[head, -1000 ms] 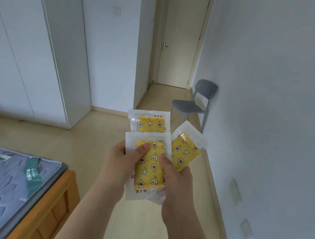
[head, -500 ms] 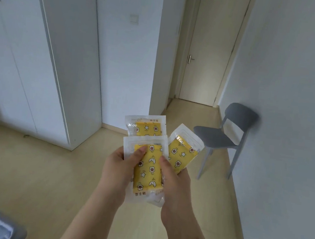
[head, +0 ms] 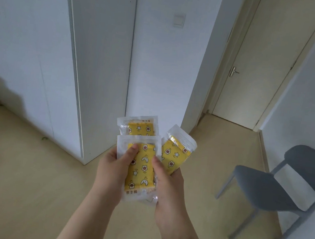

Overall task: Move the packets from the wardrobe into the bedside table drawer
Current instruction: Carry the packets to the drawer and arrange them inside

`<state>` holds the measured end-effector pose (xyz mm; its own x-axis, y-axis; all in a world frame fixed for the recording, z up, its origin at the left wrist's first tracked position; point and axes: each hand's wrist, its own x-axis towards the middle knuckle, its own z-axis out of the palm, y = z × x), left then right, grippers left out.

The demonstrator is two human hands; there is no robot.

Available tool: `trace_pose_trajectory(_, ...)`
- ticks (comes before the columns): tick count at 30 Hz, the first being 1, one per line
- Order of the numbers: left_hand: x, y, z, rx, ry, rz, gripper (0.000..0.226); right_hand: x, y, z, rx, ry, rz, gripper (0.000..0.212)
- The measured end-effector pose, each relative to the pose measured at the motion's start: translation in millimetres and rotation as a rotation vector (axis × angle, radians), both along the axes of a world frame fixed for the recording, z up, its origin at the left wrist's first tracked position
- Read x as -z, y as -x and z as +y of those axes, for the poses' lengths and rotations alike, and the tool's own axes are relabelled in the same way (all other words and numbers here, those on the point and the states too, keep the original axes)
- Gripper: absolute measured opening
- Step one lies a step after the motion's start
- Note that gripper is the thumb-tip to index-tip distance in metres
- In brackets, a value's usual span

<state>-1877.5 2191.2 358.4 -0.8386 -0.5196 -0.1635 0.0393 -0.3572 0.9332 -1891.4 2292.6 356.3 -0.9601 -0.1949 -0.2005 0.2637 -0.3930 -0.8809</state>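
We carry three packets fanned near centre. The left hand curls its thumb over the front one, and the right hand grips the tilted one at right. We should squeeze the overlap firmly (slick plastic slides) until we reach the bedside drawer, which is not in view. There is one wardrobe far left and one grey chair at right.

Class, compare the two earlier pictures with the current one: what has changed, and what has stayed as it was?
The person has walked forward: the bed has left the frame, the grey chair now sits far right, the wardrobe and door loom nearer. Nothing was picked up or let go. The left hand and right hand grip the same three packets, fanned as before.
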Motion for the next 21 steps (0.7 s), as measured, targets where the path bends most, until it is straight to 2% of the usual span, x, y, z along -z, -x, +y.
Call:
trace_pose_trajectory(5, -24.8, 105.3, -70.1, -0.042, 0.05, 0.036, 0.007, -21.7, 108.3, -70.1, -0.047, 0.023, 0.039, 0.014)
trace_pose_trajectory(9, -25.1, 157.6, -115.1, -0.086, 0.067, 0.003, 0.01, -18.4, 168.0, -118.4, -0.073, 0.013, 0.031, 0.017)
trace_pose_trajectory(21, -4.8, 332.9, -314.4, -0.528, -0.003, -0.024, 0.009, -2.1, 380.4, -333.9, -0.498, -0.011, 0.042, 0.017)
